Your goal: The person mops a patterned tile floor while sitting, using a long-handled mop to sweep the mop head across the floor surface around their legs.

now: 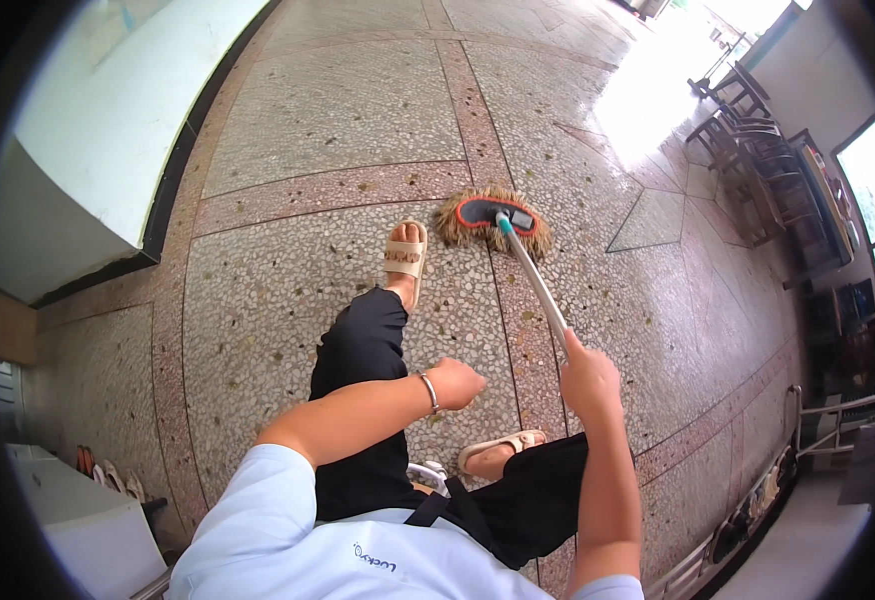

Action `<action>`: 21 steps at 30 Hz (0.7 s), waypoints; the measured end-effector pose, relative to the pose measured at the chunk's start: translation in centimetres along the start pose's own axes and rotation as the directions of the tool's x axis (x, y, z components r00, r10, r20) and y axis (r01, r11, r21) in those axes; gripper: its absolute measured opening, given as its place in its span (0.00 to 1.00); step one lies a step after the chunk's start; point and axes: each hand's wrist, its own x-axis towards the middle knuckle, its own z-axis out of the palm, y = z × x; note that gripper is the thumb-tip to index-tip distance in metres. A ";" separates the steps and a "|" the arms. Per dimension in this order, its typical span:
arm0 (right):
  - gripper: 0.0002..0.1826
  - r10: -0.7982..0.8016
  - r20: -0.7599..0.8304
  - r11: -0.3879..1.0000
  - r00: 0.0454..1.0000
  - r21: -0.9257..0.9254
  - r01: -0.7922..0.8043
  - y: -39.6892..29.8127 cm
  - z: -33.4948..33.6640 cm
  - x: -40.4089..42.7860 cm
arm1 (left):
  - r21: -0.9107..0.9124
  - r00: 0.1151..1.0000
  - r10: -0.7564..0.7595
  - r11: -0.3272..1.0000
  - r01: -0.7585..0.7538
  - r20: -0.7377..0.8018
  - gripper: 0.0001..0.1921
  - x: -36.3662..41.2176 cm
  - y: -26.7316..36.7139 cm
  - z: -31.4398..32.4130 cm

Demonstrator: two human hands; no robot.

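My right hand grips the silver metal pole of a mop. The pole slants forward and left to a teal collar on the mop head. Flat on the floor ahead, the mop head has shaggy tan strands around a dark, orange-edged plate. My left hand, with a silver bracelet at the wrist, is curled into a loose fist off the pole. Nothing shows in it, though its palm is hidden. The pole's lower end is out of sight behind my right hand.
Speckled terrazzo floor with pinkish bands spreads ahead. A white wall block with dark skirting stands at left. Wooden chairs line the right side. Shoes lie beside a white cabinet; a metal rack stands at right.
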 end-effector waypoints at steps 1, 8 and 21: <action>0.24 -0.012 -0.023 1.000 1.000 -0.003 0.012 -0.2 0.7 1.6 | -0.006 1.000 -0.009 1.000 0.009 0.013 0.10 0.2 0.4 0.0; 0.32 0.027 0.073 0.999 0.997 0.037 -0.030 -4.5 7.3 2.6 | -0.015 0.995 -0.092 0.996 0.092 0.023 0.12 0.0 0.3 3.2; 0.31 -0.151 0.167 0.988 0.974 -0.004 0.154 4.6 -0.4 -18.1 | 0.053 0.973 -0.029 0.998 0.017 0.231 0.21 -3.9 2.5 1.1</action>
